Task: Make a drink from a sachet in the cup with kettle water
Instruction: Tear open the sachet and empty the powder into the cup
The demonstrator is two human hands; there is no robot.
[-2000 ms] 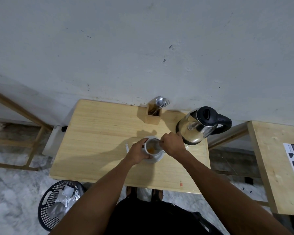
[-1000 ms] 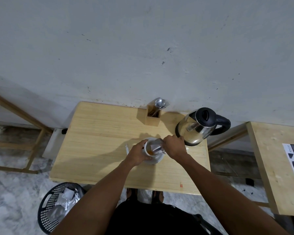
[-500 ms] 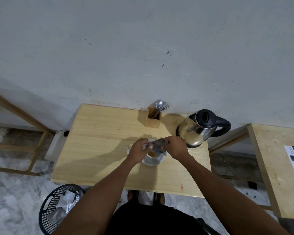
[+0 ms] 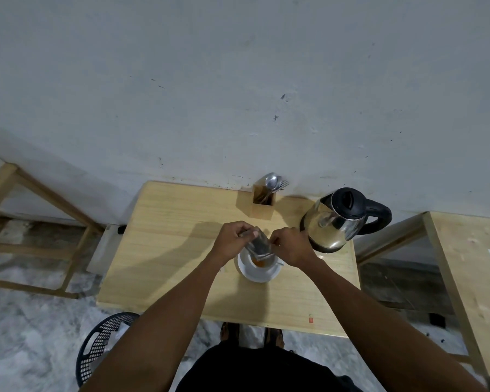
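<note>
I am holding a little gray sachet (image 4: 257,244) with both my hands, right above the cup (image 4: 262,262). My left hand (image 4: 232,240) pinches its top corner, and my right hand (image 4: 290,247) pinches its lower edge. The sachet is tilted down to the cup. The cup has orange-brown stuff inside and sits on a white saucer (image 4: 256,274) on the wooden table (image 4: 167,250). The shiny kettle (image 4: 337,219) with the black lid stands just beside my right hand. A wooden box with spoons (image 4: 262,203) stands by the wall.
</note>
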